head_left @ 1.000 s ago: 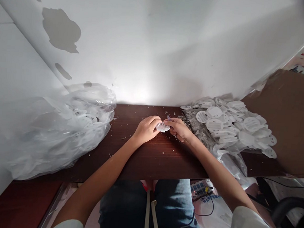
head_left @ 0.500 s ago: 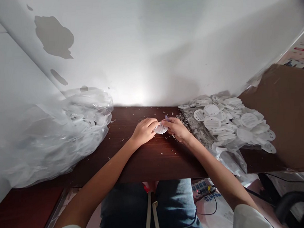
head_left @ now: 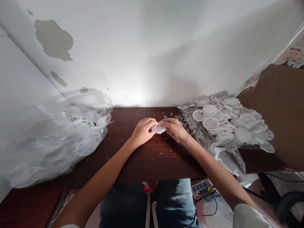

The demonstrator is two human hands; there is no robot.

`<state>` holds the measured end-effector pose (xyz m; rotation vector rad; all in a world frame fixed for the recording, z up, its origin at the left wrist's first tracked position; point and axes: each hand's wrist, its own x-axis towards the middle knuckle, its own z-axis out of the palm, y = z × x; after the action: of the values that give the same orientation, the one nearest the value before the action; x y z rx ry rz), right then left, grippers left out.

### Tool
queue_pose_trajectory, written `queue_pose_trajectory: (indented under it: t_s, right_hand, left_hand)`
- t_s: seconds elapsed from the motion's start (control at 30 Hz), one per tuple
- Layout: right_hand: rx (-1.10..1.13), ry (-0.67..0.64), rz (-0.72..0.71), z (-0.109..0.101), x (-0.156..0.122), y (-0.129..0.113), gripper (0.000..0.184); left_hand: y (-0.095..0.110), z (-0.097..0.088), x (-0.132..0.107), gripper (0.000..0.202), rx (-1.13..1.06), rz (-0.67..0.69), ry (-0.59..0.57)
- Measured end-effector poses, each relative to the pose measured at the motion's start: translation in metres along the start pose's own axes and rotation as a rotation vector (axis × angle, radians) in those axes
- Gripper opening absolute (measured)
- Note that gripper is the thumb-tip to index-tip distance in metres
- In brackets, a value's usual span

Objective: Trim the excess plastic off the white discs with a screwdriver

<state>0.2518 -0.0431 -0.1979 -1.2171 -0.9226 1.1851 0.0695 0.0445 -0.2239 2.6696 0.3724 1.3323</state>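
Note:
Over the middle of the dark table, my left hand [head_left: 144, 130] is closed on the left edge of a small round white plastic disc [head_left: 158, 128] with slots. My right hand [head_left: 175, 128] is closed at the disc's right side, its thumb by the rim. A thin bluish-purple tool [head_left: 165, 118] pokes up from the right fingers; the rest of it is hidden in the hand, so its kind is unclear. Several similar slotted discs [head_left: 211, 123] lie heaped to the right on a plastic sheet.
A big clear plastic bag [head_left: 59, 138] with white pieces in it stands on the left. Small white scraps [head_left: 184, 125] are scattered over the dark wooden table [head_left: 143, 162]. At the right stands a cardboard sheet [head_left: 284, 116]; a white wall [head_left: 150, 58] rises behind.
The disc has shifted slightly left and turned a little between my fingers, showing more of its left side. Both hands have stayed in nearly the same place.

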Motion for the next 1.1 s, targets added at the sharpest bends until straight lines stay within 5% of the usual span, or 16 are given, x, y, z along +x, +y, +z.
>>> queue_pose_trajectory:
  t_s: [0.1, 0.27, 0.4, 0.5, 0.73, 1.1]
  right_hand:
    - [0.072, 0.002, 0.007, -0.001, 0.0, -0.001, 0.03]
    - [0.034, -0.022, -0.003, -0.008, 0.002, -0.005, 0.032]
    - [0.148, 0.144, -0.29, -0.012, -0.002, -0.019, 0.037]
    - [0.378, 0.119, -0.4, -0.01, -0.008, -0.027, 0.038]
    - [0.527, -0.002, -0.298, 0.002, -0.012, -0.019, 0.059]
    - [0.512, -0.024, -0.303, 0.008, -0.01, -0.013, 0.05]
  left_hand:
    - [0.004, -0.001, -0.001, 0.035, -0.011, -0.076, 0.031]
    - [0.004, -0.003, -0.003, 0.029, 0.097, 0.116, 0.028]
    - [0.007, 0.001, -0.006, 0.032, 0.049, 0.155, -0.005]
    - [0.014, 0.007, -0.009, 0.029, -0.014, 0.183, -0.085]
    - [0.022, 0.014, -0.011, 0.023, -0.046, 0.207, -0.143]
    - [0.016, 0.01, -0.014, 0.031, -0.083, 0.163, -0.145]
